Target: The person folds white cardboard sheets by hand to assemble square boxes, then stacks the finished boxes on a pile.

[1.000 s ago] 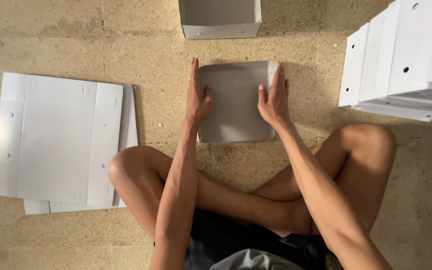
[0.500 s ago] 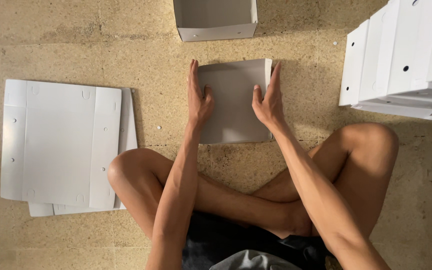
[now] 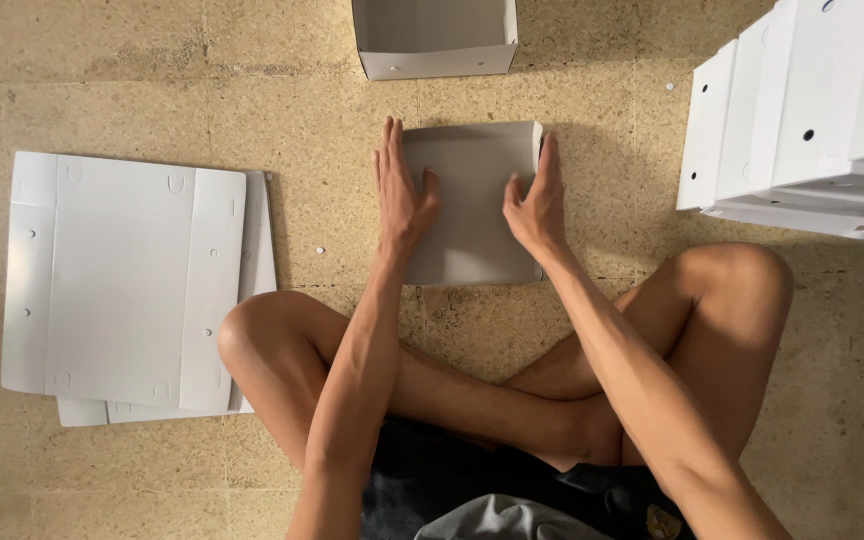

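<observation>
A white cardboard box (image 3: 472, 205) stands on the floor in front of my crossed legs, seen from above. My left hand (image 3: 402, 190) lies flat against its left side, fingers stretched forward and thumb over the edge. My right hand (image 3: 537, 200) presses against its right side in the same way. Both hands squeeze the box between them.
An open white box (image 3: 435, 42) stands on the floor just beyond. Flat unfolded cardboard sheets (image 3: 122, 280) lie stacked at the left. A stack of assembled white boxes (image 3: 802, 120) fills the upper right. The floor (image 3: 202, 90) is speckled beige chipboard.
The hands have drawn slightly closer together on the box's sides, and the box looks narrower between them. The view has shifted a little.
</observation>
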